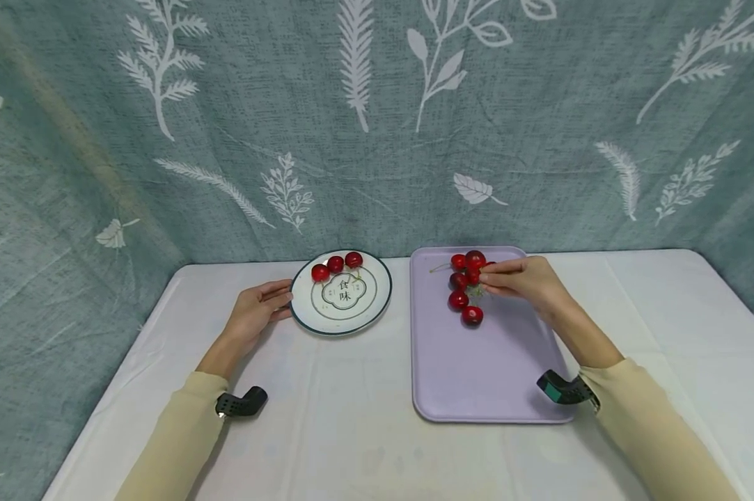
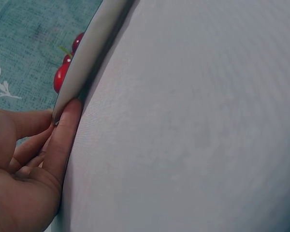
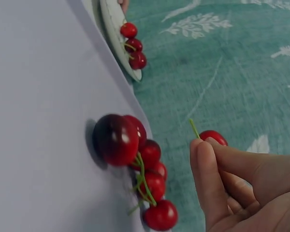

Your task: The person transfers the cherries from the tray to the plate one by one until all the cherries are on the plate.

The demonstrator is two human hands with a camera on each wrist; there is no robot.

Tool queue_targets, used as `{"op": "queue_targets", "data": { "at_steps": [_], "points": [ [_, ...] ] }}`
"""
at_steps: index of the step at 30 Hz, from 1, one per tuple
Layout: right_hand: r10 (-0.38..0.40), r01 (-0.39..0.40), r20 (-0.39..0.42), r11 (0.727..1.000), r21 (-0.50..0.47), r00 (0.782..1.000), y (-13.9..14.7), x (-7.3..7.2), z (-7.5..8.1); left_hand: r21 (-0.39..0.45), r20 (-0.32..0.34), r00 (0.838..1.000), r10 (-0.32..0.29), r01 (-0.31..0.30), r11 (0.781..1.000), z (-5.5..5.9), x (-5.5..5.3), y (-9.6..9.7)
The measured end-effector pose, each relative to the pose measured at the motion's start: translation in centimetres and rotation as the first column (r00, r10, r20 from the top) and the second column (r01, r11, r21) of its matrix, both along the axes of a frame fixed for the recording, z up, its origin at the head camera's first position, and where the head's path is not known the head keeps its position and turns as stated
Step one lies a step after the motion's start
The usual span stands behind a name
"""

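Observation:
At the left stands a white plate [image 1: 345, 322] with a dark rim and printed characters, with three red cherries [image 1: 335, 264] along its far side. My left hand [image 1: 254, 311] pinches the plate's near-left edge; the left wrist view shows a finger under the rim. Over the lilac tray [image 1: 489, 379], my right hand [image 1: 527, 280] pinches a cherry [image 3: 213, 137] between thumb and fingers, a short green stem poking up. That cherry is raised above the other cherries [image 3: 117, 140], which lie clustered on the tray, some with green stems.
A white cloth [image 1: 326, 431] covers the table under plate and tray. Behind it hangs a green-grey curtain [image 1: 239, 104] with white leaf prints. The tray has a low raised rim, and a strip of cloth separates it from the plate.

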State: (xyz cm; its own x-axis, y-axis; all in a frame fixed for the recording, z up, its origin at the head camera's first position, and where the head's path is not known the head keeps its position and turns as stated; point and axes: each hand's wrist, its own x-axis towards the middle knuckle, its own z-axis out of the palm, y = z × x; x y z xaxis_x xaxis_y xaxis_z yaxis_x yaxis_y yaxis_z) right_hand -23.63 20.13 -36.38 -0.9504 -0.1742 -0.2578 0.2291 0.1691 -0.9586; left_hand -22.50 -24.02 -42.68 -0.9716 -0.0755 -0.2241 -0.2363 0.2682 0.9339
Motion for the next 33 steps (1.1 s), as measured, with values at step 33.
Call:
{"op": "queue_targets", "data": {
  "at_steps": [33],
  "points": [
    [-0.024, 0.024, 0.005, 0.993, -0.118, 1.0, -10.0, -2.6, -2.0, 0.007, -0.003, 1.0, -0.01, 0.01, 1.0, -0.1, -0.2, -0.1]
  ]
}}
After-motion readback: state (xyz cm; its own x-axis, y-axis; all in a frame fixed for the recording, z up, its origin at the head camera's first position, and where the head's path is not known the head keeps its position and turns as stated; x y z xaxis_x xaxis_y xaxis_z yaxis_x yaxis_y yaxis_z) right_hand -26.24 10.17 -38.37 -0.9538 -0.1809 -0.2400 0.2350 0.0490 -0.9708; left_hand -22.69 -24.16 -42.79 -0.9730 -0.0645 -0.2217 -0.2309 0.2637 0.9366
